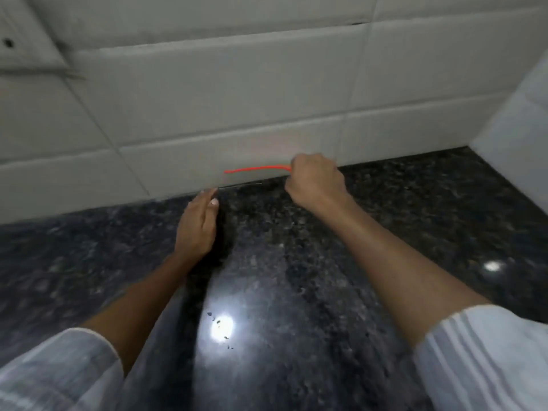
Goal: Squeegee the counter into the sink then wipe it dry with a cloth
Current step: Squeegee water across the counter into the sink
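A thin red-edged squeegee is being gripped in the closed right hand, its blade stretching leftward along the white tiled wall. The open left hand is being rested flat on the glossy speckled dark surface.

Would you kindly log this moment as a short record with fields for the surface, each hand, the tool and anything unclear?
surface: dark speckled granite counter, glossy, with light glare
backdrop: white tiled wall
right hand: fisted around the thin red-edged squeegee, close to the wall base
left hand: open, fingers extended, on the counter near the wall
tool: blurred, blade reaching leftward from the right hand
sink: not in view
cloth: not in view
unclear: whether the blade touches the counter
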